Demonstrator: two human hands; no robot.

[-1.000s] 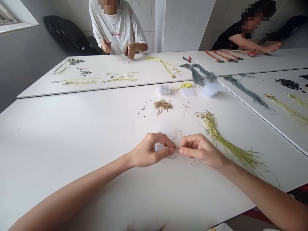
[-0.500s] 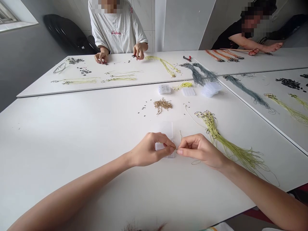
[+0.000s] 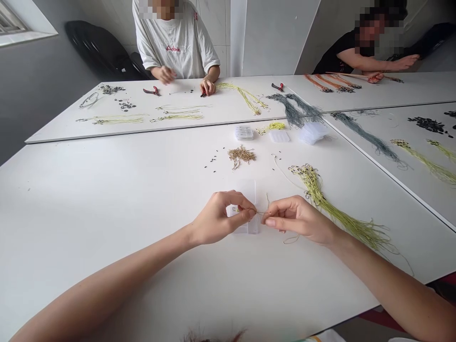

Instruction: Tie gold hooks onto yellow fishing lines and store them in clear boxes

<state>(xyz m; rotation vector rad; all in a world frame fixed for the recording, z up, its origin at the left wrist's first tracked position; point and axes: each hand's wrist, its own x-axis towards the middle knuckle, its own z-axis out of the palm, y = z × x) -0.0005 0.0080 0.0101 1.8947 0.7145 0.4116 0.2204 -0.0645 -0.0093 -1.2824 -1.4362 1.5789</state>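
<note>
L. hand (image 3: 221, 218): thumb & forefinger pressed tog., pinching one end of thin strand (image 3: 262, 213); too small to tell if metal or cord. R. hand (image 3: 299, 222): fingers curled, strand's other end at fingertips; tightness of grip can't tell. Strand spans gap btwn hands, above table (image 3: 107, 204). Loop of cord (image 3: 291, 240) shows just below R. hand.

Under L. hand, partly hidden: clear plastic box (image 3: 252, 228), lid (image 3: 251, 186) open on far side. To R., near: bundle of yellow-green cords (image 3: 333, 211), looped ends away from wearer. Beyond box: pile of gold-col. metal pcs (image 3: 241, 156), w/ small black bits (image 3: 214, 171) scattered to L. Farther: stack of clear boxes (image 3: 244, 133).

Far table: co-worker in white shirt (image 3: 174, 42), one hand on table; red-handled pliers (image 3: 152, 91) lying nearby. Far R.: co-worker in black (image 3: 338, 53), orange cords (image 3: 317, 83) adjacent.
</note>
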